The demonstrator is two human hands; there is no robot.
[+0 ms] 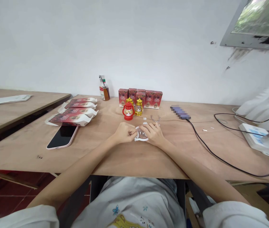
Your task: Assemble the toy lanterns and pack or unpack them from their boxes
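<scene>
My left hand [124,132] and my right hand [153,133] meet at the middle of the wooden table [129,158], fingers curled round a small clear and white plastic piece [141,135] held between them. Just beyond the hands lie tiny white parts and a thin metal chain [155,119]. Behind those stand a red toy lantern [128,111] and two gold toy lanterns [138,107]. A row of red boxes [140,97] lines the wall.
A phone [62,136] lies face up at the left, by a stack of flat red-and-white packets [74,112]. A small bottle [104,90] stands at the wall. A black cable [210,148] runs right to a white power strip [263,139].
</scene>
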